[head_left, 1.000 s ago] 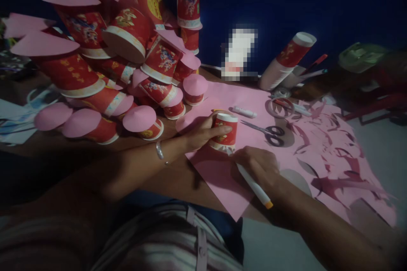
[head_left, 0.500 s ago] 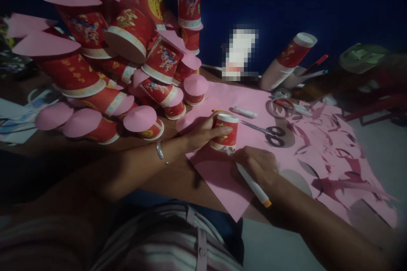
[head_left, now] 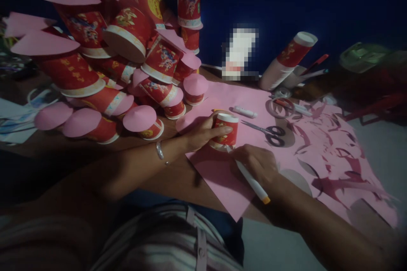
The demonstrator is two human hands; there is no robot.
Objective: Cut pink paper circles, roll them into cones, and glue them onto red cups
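Note:
My left hand [head_left: 208, 130] grips a red paper cup [head_left: 229, 131] with gold print, its thumb across the front and the fingers behind, out of sight. The cup's white end faces up, and a pale band runs round its lower edge. In my right hand [head_left: 257, 160] is a white marker [head_left: 252, 182] with an orange end. The marker's tip touches or nearly touches the pale band; I cannot tell which. Beneath both hands lies a pink paper sheet [head_left: 222, 177]. Black-handled scissors [head_left: 265, 132] rest on pink paper just beyond my right hand.
Red cups with pink cone tops [head_left: 162, 59] are heaped at the left. A white marker or glue tube [head_left: 244, 112] and a tape roll [head_left: 281, 107] lie beyond my hands. Pink scraps [head_left: 337, 152] spread to the right. A cup stack [head_left: 289, 61] leans at the back.
The marker and my right hand have shifted very slightly up and left along the cup's pale band. My left hand and the cup look nearly unmoved.

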